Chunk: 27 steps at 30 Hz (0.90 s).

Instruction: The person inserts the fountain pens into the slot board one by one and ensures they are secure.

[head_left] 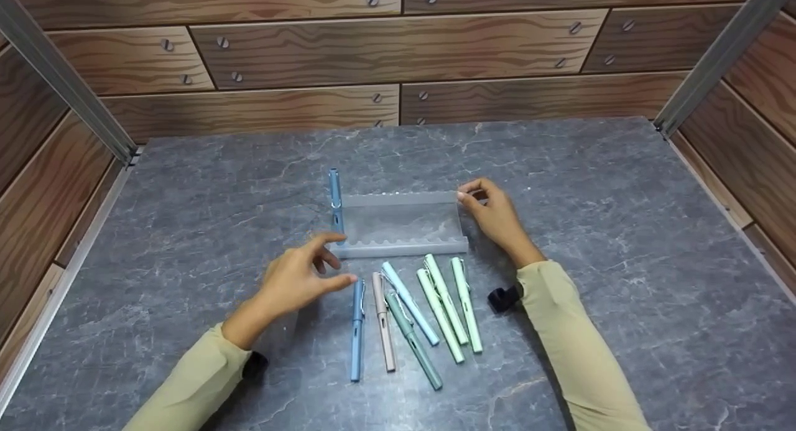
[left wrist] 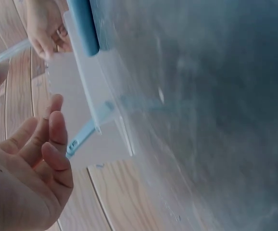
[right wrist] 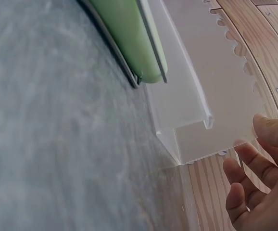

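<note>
Head view showed a translucent notched pen rack (head_left: 404, 249) on the marbled desk (head_left: 591, 170), with a blue capped pen (head_left: 336, 191) lying across its nine o'clock end, one tip toward twelve. At the rack's two o'clock corner, the right hand (head_left: 497, 219) pinched the edge between thumb and index finger, its other fingers bent. By the eight o'clock corner, the left hand (head_left: 295, 275) had thumb and index finger spread apart; whether their tips touched anything could not be told. Toward six o'clock from the rack lay a second blue pen (head_left: 356, 338), nearest the left thumb, then a beige pen (head_left: 384, 325), a light-blue pen (head_left: 410, 303), a dark-green pen (head_left: 415, 344) and three pale-green pens (head_left: 467, 306).
</note>
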### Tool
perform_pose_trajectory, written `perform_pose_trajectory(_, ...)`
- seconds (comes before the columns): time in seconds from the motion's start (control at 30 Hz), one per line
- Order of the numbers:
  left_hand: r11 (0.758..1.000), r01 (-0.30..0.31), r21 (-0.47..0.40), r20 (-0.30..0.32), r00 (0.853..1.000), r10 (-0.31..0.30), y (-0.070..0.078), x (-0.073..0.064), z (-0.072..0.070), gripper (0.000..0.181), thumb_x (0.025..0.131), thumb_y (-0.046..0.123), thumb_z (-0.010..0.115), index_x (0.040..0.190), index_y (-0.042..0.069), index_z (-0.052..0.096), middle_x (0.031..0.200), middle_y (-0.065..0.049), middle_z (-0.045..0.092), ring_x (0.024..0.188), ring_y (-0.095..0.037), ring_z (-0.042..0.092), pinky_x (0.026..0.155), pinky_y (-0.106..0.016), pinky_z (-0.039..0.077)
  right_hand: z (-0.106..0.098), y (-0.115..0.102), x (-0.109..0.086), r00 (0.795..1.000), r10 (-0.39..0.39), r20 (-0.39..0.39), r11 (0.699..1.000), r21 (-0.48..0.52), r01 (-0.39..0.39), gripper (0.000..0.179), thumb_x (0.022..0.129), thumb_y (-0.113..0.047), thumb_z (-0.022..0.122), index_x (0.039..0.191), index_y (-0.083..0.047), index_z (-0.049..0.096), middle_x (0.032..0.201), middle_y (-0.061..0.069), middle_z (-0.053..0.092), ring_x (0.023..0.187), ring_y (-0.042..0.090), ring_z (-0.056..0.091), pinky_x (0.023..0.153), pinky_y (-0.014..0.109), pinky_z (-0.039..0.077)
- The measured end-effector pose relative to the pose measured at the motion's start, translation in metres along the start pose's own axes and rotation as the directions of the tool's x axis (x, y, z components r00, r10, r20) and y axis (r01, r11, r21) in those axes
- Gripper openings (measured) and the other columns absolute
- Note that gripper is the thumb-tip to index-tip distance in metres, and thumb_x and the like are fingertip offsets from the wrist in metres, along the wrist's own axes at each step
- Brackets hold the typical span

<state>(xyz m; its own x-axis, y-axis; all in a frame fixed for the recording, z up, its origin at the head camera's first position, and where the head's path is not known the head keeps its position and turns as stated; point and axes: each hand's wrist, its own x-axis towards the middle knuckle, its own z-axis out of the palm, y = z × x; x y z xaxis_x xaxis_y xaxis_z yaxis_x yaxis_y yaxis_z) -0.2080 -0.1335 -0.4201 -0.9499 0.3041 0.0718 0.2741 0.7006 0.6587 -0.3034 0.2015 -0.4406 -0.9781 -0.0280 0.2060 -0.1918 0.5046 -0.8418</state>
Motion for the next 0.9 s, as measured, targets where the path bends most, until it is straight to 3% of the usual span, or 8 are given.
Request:
perform_pose_trajectory(0.23,0.991,0.034,0.133,0.102,0.994,-0.047,0.011,-0.005,0.008,0.072,0.073,0.056,0.077,0.134,0.025,0.054,0.087,0.008,0.069,0.058,-0.008,0.053,0.048,-0.027,0.039,0.000,0.002,0.000,1.000,-0.003,-0.005,1.000,-0.005,0.003,0.020,0.095,-0.015,0.061,0.106,0.002,0.061,0.108,0.021,0.064,0.102,0.033,0.060,0.086,0.034,0.043)
perform_pose_trajectory(0.63,0.975,0.040,0.220,0.215,0.973,-0.088,0.014,-0.005,0.020,0.082,0.067,0.065,0.075,0.135,0.024,0.052,0.083,0.009,0.067,0.060,-0.010,0.053,0.048,-0.027,0.037,0.002,0.001,0.000,1.000,-0.013,-0.009,1.000,0.006,0.013,0.020,0.095,-0.014,0.061,0.105,0.003,0.061,0.104,0.021,0.064,0.099,0.033,0.059,0.082,0.030,0.043)
perform_pose_trajectory(0.9,0.959,0.047,0.279,0.252,0.960,-0.120,0.016,-0.004,0.023,0.088,0.064,0.068,0.075,0.136,0.023,0.051,0.067,0.008,0.050,0.057,-0.012,0.044,0.047,-0.028,0.032,0.001,0.000,0.000,1.000,0.007,-0.001,1.000,0.004,-0.007,0.019,0.095,-0.014,0.060,0.106,0.003,0.061,0.106,0.021,0.064,0.101,0.033,0.060,0.087,0.034,0.044)
